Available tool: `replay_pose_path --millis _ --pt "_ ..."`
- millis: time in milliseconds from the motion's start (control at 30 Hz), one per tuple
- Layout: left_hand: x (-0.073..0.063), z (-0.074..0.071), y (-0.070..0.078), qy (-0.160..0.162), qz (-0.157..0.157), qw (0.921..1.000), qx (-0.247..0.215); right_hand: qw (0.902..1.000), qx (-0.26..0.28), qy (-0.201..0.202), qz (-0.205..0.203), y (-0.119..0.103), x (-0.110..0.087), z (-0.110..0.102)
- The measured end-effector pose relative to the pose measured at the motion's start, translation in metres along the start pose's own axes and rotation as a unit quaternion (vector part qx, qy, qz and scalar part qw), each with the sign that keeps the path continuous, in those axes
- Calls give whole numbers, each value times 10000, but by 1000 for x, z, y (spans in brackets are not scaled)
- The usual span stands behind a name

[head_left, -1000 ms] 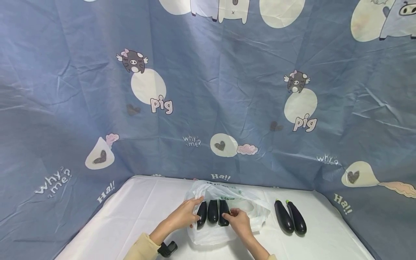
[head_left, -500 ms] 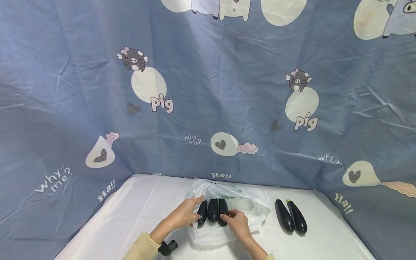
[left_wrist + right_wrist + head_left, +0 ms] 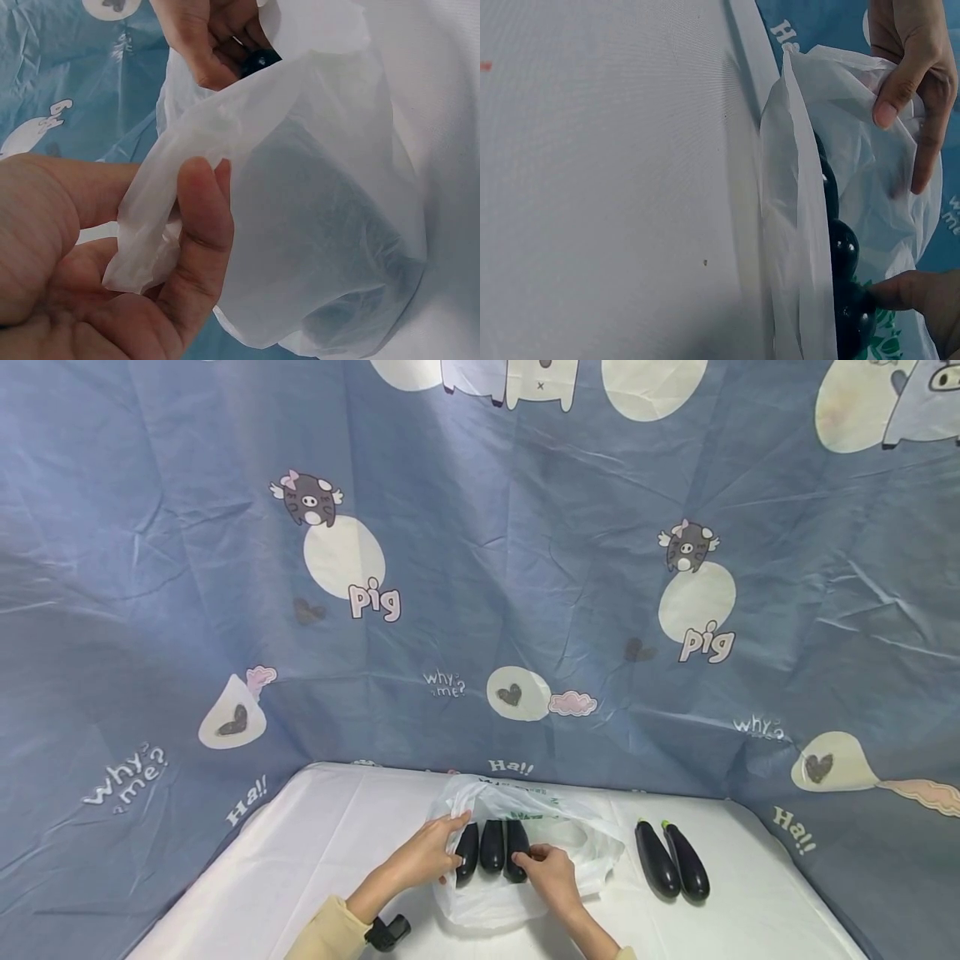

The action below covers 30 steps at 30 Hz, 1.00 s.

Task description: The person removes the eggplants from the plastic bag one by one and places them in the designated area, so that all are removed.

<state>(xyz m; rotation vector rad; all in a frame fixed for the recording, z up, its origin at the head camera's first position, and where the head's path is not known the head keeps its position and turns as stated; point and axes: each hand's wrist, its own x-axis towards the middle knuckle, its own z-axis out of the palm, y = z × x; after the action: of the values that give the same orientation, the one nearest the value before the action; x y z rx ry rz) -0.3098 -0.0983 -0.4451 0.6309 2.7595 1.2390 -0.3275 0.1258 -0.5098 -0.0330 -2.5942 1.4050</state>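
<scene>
A translucent white plastic bag (image 3: pixel 480 910) with green print lies with its mouth spread. Inside, three dark eggplants lie side by side: a left one (image 3: pixel 467 853), a middle one (image 3: pixel 492 846) and a right one (image 3: pixel 516 843). My left hand (image 3: pixel 429 856) pinches the bag's left edge; the left wrist view shows the film (image 3: pixel 154 225) between thumb and fingers. My right hand (image 3: pixel 553 875) reaches into the bag and grips the right eggplant. In the right wrist view its thumb presses that eggplant (image 3: pixel 853 319). The eggplants' far ends are hidden by the bag.
Two more eggplants, one (image 3: pixel 657 860) beside the other (image 3: pixel 686 862), lie right of the bag on the white-covered table (image 3: pixel 322 835). A blue printed curtain (image 3: pixel 465 568) hangs behind the table. A small black device (image 3: pixel 387 933) is by my left wrist.
</scene>
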Motion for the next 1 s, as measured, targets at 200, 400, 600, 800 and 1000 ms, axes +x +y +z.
replay_pose_path --millis 200,400,600,800,1000 --pt "1 0 -1 -52 -54 10000 -2 10000 -41 39 76 2 1 -2" --pt "1 0 -1 -32 -47 10000 19 10000 -30 53 72 3 2 -4" --pt "2 1 -2 -23 -42 10000 9 9999 -41 36 104 1 0 -7" --pt "1 1 -2 -1 -37 10000 -34 10000 12 62 69 -2 -3 -12" --pt "1 1 -2 -92 -98 9999 -68 10000 5 0 55 -2 -6 -16"
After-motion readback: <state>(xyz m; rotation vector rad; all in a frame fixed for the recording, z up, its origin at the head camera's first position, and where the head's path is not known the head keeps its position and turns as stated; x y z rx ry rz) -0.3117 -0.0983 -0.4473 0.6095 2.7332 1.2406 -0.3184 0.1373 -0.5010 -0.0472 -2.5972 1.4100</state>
